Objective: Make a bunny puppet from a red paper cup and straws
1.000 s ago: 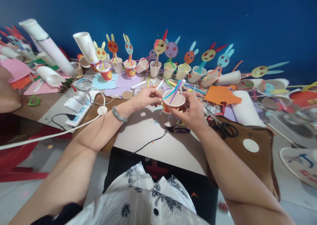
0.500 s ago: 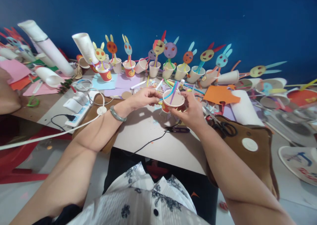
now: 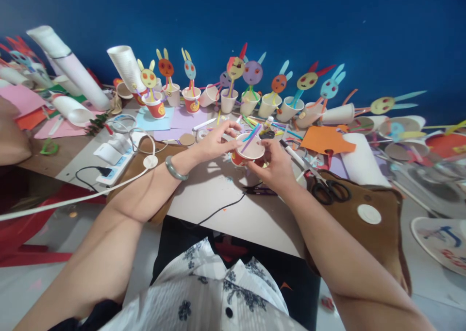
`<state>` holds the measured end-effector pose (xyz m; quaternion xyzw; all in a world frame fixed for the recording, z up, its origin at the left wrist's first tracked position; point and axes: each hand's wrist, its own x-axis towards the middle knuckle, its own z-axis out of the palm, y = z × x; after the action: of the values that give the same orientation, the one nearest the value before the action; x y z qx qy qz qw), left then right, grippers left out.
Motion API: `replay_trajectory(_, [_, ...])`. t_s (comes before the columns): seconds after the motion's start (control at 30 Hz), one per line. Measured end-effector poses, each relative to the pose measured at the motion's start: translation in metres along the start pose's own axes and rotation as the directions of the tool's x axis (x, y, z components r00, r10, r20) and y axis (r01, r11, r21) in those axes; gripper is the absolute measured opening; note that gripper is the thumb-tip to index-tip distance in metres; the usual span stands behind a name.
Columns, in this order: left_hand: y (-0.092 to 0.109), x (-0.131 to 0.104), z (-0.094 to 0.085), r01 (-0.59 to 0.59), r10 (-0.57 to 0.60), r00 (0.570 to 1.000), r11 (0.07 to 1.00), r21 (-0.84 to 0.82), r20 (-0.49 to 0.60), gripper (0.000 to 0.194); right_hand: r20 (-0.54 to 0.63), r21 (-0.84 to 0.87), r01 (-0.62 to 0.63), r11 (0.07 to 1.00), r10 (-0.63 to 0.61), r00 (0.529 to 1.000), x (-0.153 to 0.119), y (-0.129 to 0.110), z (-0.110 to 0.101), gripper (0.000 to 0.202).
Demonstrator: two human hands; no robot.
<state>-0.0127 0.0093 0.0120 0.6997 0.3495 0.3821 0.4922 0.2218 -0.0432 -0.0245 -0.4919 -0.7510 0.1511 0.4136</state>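
A paper cup, white inside with a red and yellow printed outside, is held upright over the table. Blue and purple strips stick up out of its mouth. My right hand is closed around the cup's right side, thumb toward the near side. On the left, my left hand has its thumb by the rim and its fingers raised apart near the blue strip. I cannot tell how firmly that thumb touches. Thread snips lie on the table below the cup.
Behind stands a row of paper cups with rabbit-faced puppets. Scissors rest on a brown pad at right. A power strip with cables lies at left. Orange paper and a marker are behind my right hand.
The cup has moved slightly left and toward me in my right hand. My left fingers have lifted and spread from its left side. The marker and scissors show more fully.
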Motion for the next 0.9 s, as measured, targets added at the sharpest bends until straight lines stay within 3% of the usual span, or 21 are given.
replay_trajectory(0.17, [-0.006,0.001,0.003,-0.06,0.042,0.994,0.981,0.185,0.1,0.025,0.041,0.009,0.046,0.999,-0.046,0.998,0.001,-0.003,0.001,0.05])
replay_trajectory(0.27, [-0.008,0.002,0.003,-0.086,0.06,0.993,0.959,0.269,0.104,0.013,0.069,-0.025,0.068,0.997,-0.066,0.995,0.002,-0.001,-0.003,0.056])
replay_trajectory(0.5, [-0.015,0.0,0.012,-0.074,0.061,0.996,0.964,0.255,0.06,0.038,-0.017,0.027,0.046,0.999,-0.045,0.999,0.005,-0.003,-0.009,0.053])
replay_trajectory(0.67, [-0.013,-0.004,0.022,-0.053,0.051,0.999,0.972,0.229,0.014,0.043,-0.057,0.008,0.043,0.999,-0.043,0.997,0.004,-0.004,-0.007,0.046])
replay_trajectory(0.9, [-0.012,-0.005,0.024,-0.202,0.192,0.979,0.926,0.318,0.062,0.051,-0.003,0.039,0.067,0.997,-0.067,0.998,0.005,-0.005,-0.007,0.044])
